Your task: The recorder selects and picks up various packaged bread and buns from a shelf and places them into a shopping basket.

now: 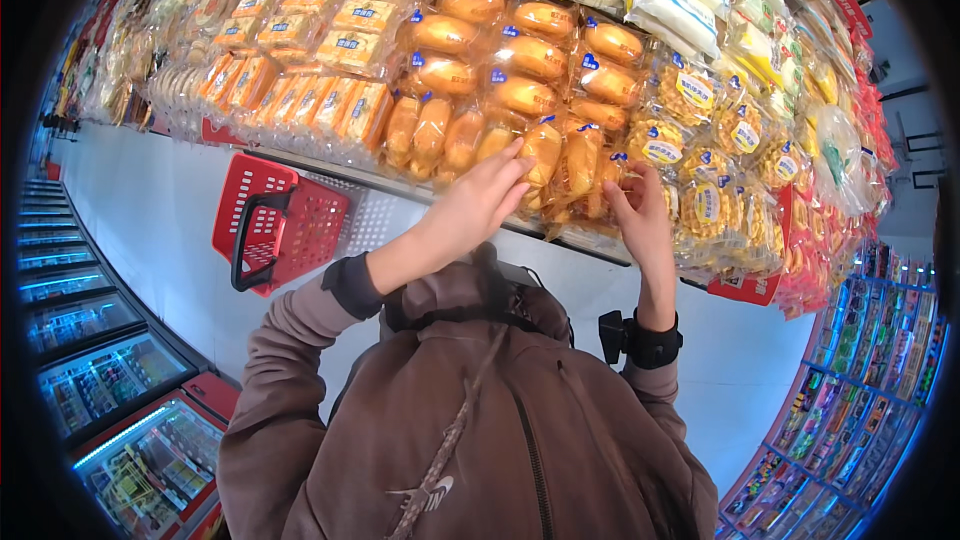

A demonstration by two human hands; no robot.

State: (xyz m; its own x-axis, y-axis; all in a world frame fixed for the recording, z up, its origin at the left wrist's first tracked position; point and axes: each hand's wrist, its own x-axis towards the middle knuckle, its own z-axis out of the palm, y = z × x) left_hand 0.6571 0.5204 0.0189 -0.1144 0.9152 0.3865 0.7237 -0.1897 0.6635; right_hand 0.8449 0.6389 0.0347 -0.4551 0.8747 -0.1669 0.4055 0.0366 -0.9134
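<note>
My left hand point(484, 191) reaches in over the front row of wrapped bread rolls. Its fingers are stretched out against the side of one upright golden roll point(541, 154) in clear plastic. My right hand point(641, 202) is at the right end of that row, thumb and index finger curved towards a wrapped roll point(613, 169). Whether those fingertips pinch its wrapper is not clear. Between my hands stands another wrapped roll point(579, 157). Behind them, more wrapped rolls point(532, 56) lie in stacked columns, with blue marks on their wrappers.
Left of the rolls are packs of orange-and-white sliced cakes point(360, 116); to the right, wrapped waffles point(705, 199). A red shopping basket point(300, 229) with a black handle stands below the display's left part. Glass-topped freezers point(112, 360) line the left, stocked shelves point(847, 390) the right.
</note>
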